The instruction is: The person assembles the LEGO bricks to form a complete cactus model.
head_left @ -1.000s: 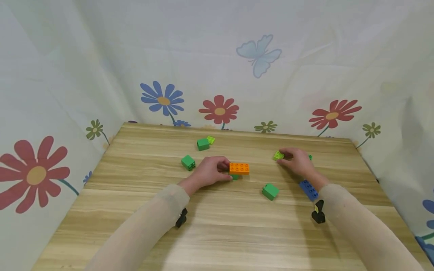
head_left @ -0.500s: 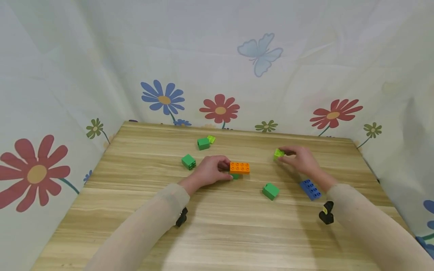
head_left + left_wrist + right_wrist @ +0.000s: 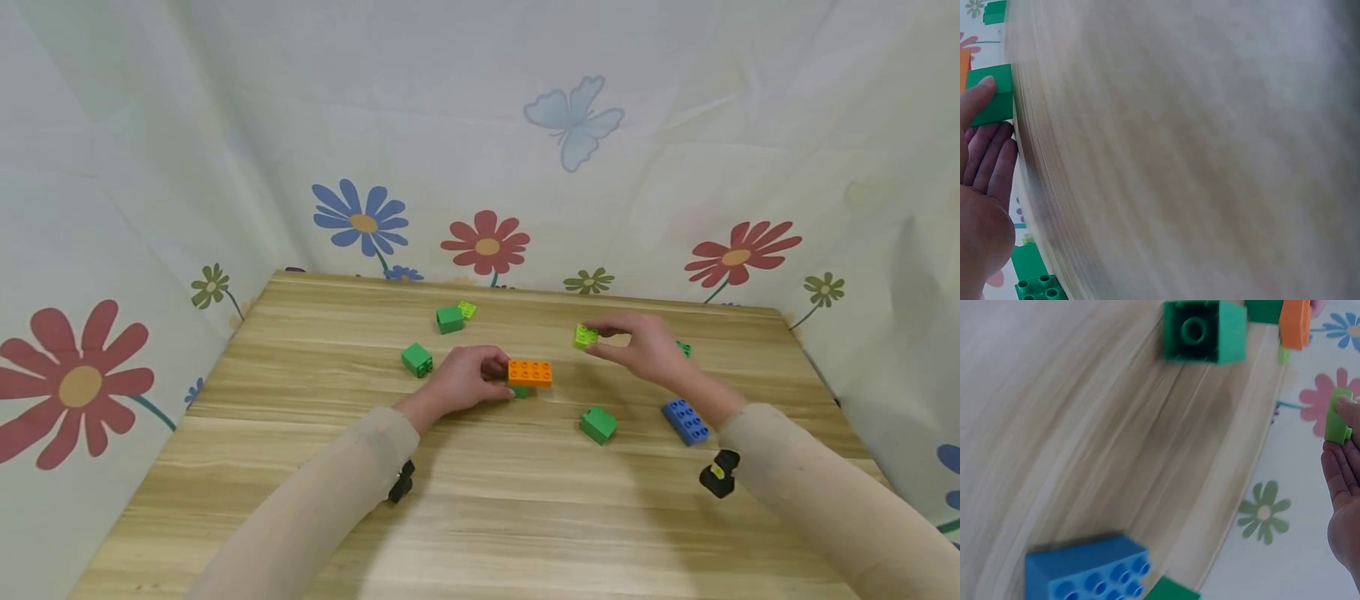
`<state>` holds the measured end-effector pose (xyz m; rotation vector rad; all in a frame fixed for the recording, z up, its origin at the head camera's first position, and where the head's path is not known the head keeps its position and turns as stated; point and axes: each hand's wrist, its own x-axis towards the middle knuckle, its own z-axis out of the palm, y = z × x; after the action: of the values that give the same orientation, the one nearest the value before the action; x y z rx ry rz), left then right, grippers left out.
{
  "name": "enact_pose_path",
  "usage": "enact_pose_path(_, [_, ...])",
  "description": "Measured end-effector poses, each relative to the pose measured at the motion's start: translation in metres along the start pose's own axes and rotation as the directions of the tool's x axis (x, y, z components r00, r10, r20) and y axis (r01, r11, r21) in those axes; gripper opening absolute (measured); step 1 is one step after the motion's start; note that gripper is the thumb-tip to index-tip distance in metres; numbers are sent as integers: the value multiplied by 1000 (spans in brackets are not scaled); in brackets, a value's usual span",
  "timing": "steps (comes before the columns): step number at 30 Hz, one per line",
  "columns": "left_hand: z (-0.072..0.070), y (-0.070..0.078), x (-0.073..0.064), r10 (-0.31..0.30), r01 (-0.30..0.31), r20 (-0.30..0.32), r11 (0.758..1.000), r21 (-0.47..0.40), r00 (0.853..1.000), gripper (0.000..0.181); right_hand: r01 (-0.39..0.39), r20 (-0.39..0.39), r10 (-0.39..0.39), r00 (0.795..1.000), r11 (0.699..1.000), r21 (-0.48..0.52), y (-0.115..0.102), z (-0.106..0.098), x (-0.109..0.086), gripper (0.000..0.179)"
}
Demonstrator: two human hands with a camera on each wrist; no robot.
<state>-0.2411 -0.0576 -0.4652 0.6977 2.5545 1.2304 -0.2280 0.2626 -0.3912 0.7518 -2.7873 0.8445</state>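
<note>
In the head view my left hand [image 3: 463, 379] grips a green building brick [image 3: 521, 392] near the middle of the wooden table. An orange two-by-four brick [image 3: 529, 372] sits across the top of it, studs up. The left wrist view has my thumb flat on the side of that green brick [image 3: 999, 106], with the orange one partly cut off by the frame. To the right, my right hand [image 3: 647, 348] pinches a small lime-green brick [image 3: 585, 337] between thumb and fingertips, held above the tabletop. Its stepped side profile shows in the right wrist view [image 3: 1336, 428].
On the table [image 3: 487, 517] lie a green brick [image 3: 598, 426] in front, a blue two-by-four brick [image 3: 686, 422] near my right wrist and a green brick [image 3: 683, 348] behind my right hand. Leftward are green bricks [image 3: 417, 359] and a lime piece [image 3: 468, 309]. A flowered curtain [image 3: 450, 125] surrounds the table.
My right hand has lifted the lime-green brick and carried it left, toward the orange brick. The left hand and its bricks have stayed in place.
</note>
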Motion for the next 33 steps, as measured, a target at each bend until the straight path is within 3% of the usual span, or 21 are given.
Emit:
enact_pose_path(7, [0,-3,0,3,-3,3,1000,-8,1000,34,90,4,-90,996,996,9,-20,9,11,39])
enact_pose_path(20, [0,-6,2,36,-36,6,999,-19,999,33,164,80,-168,982,985,63,-49,35,28,40])
enact_pose_path(33, [0,-7,2,30,-29,12,999,-20,999,32,222,115,-237,965,966,130,-50,54,31,36])
